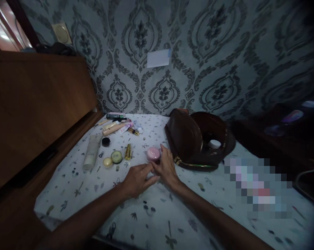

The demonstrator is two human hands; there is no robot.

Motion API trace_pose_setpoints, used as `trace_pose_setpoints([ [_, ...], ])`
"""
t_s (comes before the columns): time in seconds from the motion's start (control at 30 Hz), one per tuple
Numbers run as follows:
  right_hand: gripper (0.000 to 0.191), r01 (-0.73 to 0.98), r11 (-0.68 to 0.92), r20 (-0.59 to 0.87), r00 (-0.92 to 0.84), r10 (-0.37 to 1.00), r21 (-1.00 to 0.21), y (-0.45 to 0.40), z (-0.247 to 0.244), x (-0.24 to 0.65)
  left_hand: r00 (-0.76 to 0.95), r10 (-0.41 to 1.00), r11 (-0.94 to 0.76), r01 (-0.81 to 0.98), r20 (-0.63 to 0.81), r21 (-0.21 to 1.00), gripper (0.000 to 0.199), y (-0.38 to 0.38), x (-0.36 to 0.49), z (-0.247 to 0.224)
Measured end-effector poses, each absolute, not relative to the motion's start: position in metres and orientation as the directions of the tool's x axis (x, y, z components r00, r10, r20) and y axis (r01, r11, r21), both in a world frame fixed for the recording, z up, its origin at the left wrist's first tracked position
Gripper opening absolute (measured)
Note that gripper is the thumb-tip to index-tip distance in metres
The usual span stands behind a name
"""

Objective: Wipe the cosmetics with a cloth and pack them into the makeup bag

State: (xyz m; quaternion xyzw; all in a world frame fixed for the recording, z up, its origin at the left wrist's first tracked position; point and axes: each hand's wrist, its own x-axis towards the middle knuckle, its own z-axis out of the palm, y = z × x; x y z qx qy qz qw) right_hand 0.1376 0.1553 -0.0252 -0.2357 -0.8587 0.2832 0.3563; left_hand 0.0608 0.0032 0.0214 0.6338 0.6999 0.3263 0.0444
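A round pink jar [153, 153] stands on the patterned white cloth [136, 215]. My right hand [167, 166] grips it from the right, thumb and fingers around its side. My left hand [139, 180] lies just below the jar, its fingertips meeting the right thumb; whether it holds anything is hidden. To the left are a gold tube [128, 152], a green-lidded jar [116, 157], a small yellow jar [107, 162], a black lid [106, 141] and a large pale tube [92, 152]. Right of my hands sits an open brown bag [185, 135] with a white-topped item [214, 144] inside.
Several tubes and brushes [115, 127] lie in a cluster at the back left. A wooden cabinet [39, 111] borders the left side, and a patterned wall [157, 31] rises behind. A pixelated area covers something at the right.
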Motion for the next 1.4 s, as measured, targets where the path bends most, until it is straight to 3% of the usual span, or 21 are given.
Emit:
trace_pose_setpoints([
  [0.17, 0.074, 0.331, 0.639, 0.295, -0.679, 0.672, -0.695, 0.154, -0.027, 0.128, -0.157, 0.908, -0.046, 0.884, 0.389, 0.465, 0.025, 0.002, 0.062, 0.011],
  [0.4, 0.072, 0.37, 0.592, 0.225, -0.681, 0.697, -0.716, 0.149, -0.011, 0.134, -0.254, 0.916, -0.001, 0.771, 0.31, 0.636, 0.02, 0.011, 0.061, 0.003],
  [0.57, 0.056, 0.366, 0.626, 0.25, -0.691, 0.679, -0.689, 0.148, -0.009, 0.136, -0.307, 0.909, 0.044, 0.744, 0.283, 0.667, 0.021, 0.014, 0.06, -0.002],
  [0.77, 0.061, 0.333, 0.687, 0.358, -0.663, 0.658, -0.646, 0.151, -0.023, 0.131, -0.302, 0.917, 0.06, 0.75, 0.261, 0.659, 0.027, 0.018, 0.049, -0.012],
  [0.9, 0.068, 0.345, 0.692, 0.352, -0.669, 0.655, -0.634, 0.153, -0.021, 0.132, -0.347, 0.899, 0.09, 0.745, 0.268, 0.661, 0.029, 0.022, 0.049, -0.01],
  [1.17, 0.05, 0.271, 0.725, 0.373, -0.713, 0.593, -0.634, 0.161, -0.027, 0.13, -0.335, 0.879, 0.033, 0.753, 0.34, 0.657, 0.02, 0.023, 0.061, 0.002],
  [1.4, 0.053, 0.226, 0.771, 0.46, -0.691, 0.558, -0.596, 0.167, -0.043, 0.127, -0.301, 0.881, -0.007, 0.763, 0.365, 0.646, 0.022, 0.019, 0.062, 0.006],
])
